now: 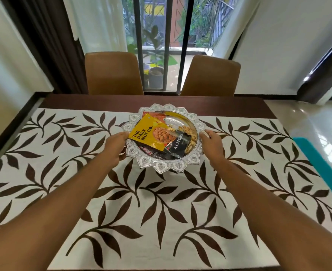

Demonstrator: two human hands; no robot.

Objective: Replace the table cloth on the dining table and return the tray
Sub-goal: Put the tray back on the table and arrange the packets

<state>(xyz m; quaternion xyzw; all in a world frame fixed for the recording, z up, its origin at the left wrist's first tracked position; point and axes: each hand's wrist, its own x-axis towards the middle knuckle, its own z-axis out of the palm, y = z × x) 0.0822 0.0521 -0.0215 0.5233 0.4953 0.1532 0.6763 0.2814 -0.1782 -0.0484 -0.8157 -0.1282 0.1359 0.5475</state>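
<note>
A round silver tray (167,166) with a scalloped, embossed rim sits at or just above the middle of the table. It holds a yellow almond packet (151,133) and other snack packets. My left hand (115,145) grips the tray's left rim and my right hand (212,142) grips its right rim, thumbs over the edge. A white table cloth (161,212) with dark brown leaf prints covers most of the dark wooden dining table (122,100). I cannot tell whether the tray touches the cloth.
Two tan chairs (113,73) (210,75) stand at the table's far side before a barred window. A teal cloth (321,165) lies off the table's right edge. A glossy floor shows at the right.
</note>
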